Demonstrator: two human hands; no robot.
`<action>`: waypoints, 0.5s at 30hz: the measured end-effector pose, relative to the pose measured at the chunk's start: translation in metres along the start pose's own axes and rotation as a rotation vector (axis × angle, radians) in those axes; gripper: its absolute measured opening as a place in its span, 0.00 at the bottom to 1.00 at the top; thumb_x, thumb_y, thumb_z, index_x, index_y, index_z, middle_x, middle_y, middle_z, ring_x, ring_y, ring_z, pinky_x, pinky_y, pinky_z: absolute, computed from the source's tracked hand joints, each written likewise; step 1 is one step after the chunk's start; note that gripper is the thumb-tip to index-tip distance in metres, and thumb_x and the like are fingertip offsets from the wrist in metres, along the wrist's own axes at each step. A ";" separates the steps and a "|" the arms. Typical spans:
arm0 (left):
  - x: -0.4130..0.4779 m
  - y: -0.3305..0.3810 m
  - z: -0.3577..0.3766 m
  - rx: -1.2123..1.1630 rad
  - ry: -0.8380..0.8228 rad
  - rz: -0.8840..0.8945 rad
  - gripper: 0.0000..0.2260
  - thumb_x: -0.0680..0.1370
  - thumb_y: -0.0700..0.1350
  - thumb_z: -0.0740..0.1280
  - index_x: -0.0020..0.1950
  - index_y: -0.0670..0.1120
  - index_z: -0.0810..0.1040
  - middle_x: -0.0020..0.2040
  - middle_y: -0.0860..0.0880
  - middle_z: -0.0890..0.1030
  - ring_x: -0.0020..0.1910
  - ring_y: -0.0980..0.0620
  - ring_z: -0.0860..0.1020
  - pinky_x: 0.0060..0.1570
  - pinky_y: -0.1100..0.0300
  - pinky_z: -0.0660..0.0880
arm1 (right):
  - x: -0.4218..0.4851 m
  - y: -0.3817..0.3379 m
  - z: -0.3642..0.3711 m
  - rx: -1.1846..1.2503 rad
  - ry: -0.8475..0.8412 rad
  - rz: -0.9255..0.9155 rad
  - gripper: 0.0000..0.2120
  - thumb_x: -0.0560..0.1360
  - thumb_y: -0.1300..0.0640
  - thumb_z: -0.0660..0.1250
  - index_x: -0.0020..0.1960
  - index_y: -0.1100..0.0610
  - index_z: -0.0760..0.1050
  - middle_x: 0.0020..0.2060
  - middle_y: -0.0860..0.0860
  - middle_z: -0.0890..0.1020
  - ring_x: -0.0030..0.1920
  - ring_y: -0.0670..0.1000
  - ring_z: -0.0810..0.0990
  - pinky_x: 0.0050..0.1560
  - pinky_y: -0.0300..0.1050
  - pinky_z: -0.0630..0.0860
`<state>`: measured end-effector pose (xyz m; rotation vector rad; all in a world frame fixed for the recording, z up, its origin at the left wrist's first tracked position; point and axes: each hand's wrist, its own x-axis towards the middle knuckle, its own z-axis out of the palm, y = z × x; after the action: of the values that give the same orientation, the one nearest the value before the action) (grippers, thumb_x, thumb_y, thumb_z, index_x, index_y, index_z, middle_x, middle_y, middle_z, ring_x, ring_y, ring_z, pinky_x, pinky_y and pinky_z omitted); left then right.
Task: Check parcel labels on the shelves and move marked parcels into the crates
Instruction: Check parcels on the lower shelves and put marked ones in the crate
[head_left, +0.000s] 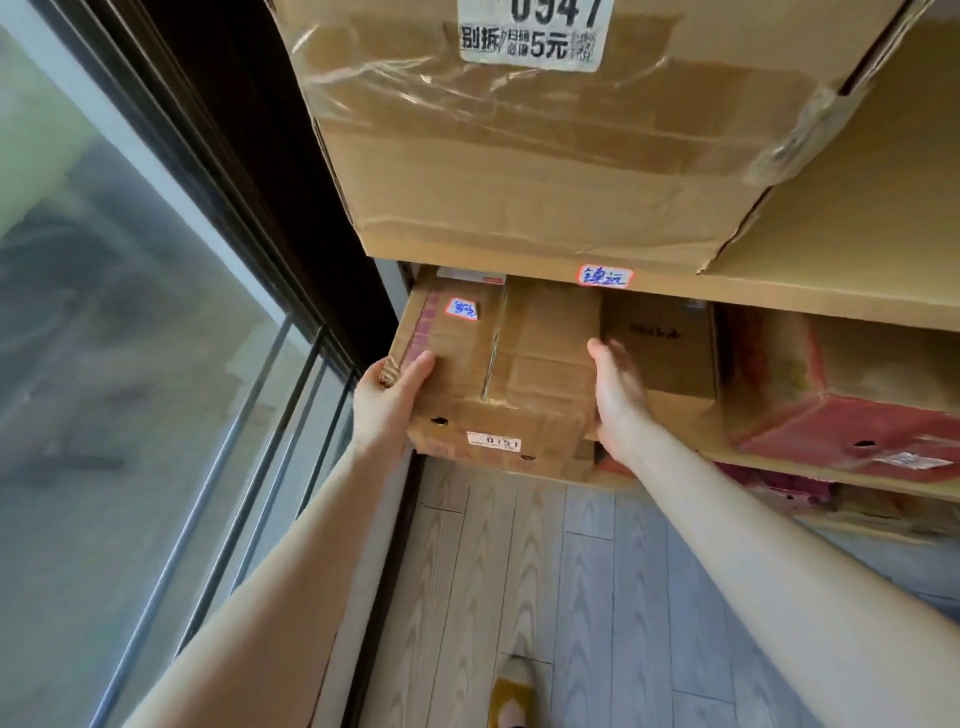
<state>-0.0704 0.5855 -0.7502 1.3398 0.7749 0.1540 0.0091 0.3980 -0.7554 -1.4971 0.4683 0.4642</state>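
A brown cardboard parcel (519, 374) sticks out from the middle shelf at its left end. It carries a small white sticker with blue handwriting on top and a white number label on its front face. My left hand (387, 400) grips the parcel's front left corner, thumb on top. My right hand (618, 395) lies flat against the parcel's right side, fingers straight and a little blurred. No crate is in view.
A big taped box (545, 156) with a printed label fills the shelf above. A smaller brown box (670, 348) and a red box (852, 415) sit to the right. A glass sliding door (130, 364) stands at left. A slippered foot (511, 696) rests on the wood floor.
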 end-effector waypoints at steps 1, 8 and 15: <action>0.010 -0.003 0.006 -0.012 0.020 0.020 0.09 0.71 0.50 0.72 0.47 0.47 0.78 0.48 0.45 0.82 0.49 0.45 0.81 0.53 0.49 0.78 | 0.010 -0.005 0.005 -0.024 0.019 -0.019 0.22 0.79 0.46 0.56 0.71 0.45 0.61 0.68 0.52 0.69 0.66 0.55 0.69 0.67 0.58 0.67; 0.063 -0.012 0.039 -0.020 0.192 0.142 0.16 0.70 0.61 0.67 0.41 0.49 0.79 0.44 0.47 0.82 0.46 0.48 0.81 0.49 0.53 0.78 | 0.055 -0.026 0.019 -0.124 0.087 -0.065 0.23 0.80 0.45 0.53 0.72 0.50 0.61 0.71 0.53 0.66 0.69 0.57 0.66 0.65 0.52 0.64; 0.010 -0.090 0.076 0.170 0.294 -0.147 0.14 0.78 0.47 0.57 0.37 0.43 0.74 0.36 0.46 0.76 0.41 0.46 0.72 0.41 0.55 0.68 | 0.060 0.002 -0.035 -0.150 0.174 -0.075 0.22 0.79 0.47 0.58 0.69 0.57 0.66 0.66 0.54 0.71 0.64 0.52 0.71 0.62 0.43 0.66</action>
<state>-0.0477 0.5056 -0.8348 1.4326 1.1522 0.1737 0.0573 0.3635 -0.7912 -1.7028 0.5205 0.3174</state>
